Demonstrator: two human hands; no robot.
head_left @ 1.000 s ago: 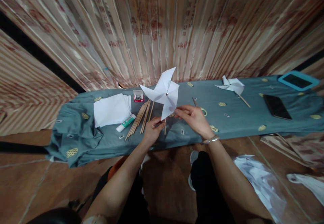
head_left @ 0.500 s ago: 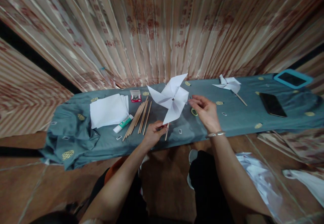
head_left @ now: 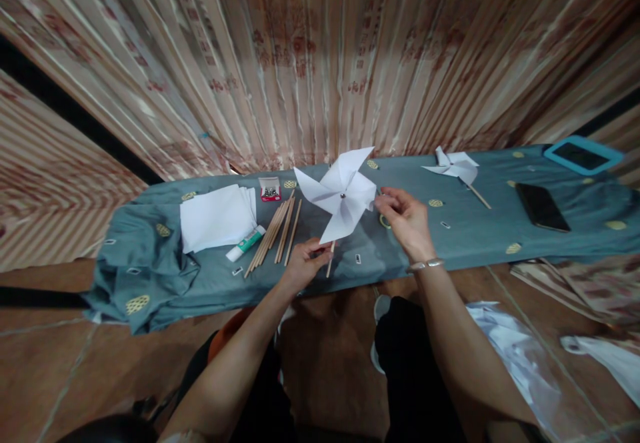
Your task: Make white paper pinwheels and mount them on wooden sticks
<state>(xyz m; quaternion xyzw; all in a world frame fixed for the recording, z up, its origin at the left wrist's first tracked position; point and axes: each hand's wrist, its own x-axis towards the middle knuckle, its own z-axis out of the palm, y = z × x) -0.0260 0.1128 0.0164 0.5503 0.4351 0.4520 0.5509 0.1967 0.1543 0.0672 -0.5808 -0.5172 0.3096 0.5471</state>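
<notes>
A white paper pinwheel with a round pin at its centre is held up over the cloth-covered table. My left hand is closed around its wooden stick, just below the blades. My right hand is at the pinwheel's right blade, thumb and fingertips drawn together at the paper's edge. Behind those fingers, a small roll of tape is partly hidden. Left of the pinwheel lie several loose wooden sticks and a green-and-white glue stick.
A stack of white paper lies at left, near a small red box of pins. To the right are another pinwheel, a black phone and a blue-framed tablet. A pleated curtain hangs behind the table.
My right fingertips have moved slightly closer to the blade's edge. The pinwheel keeps nearly the same pose, and my left hand stays on the stick. The view has shifted a little.
</notes>
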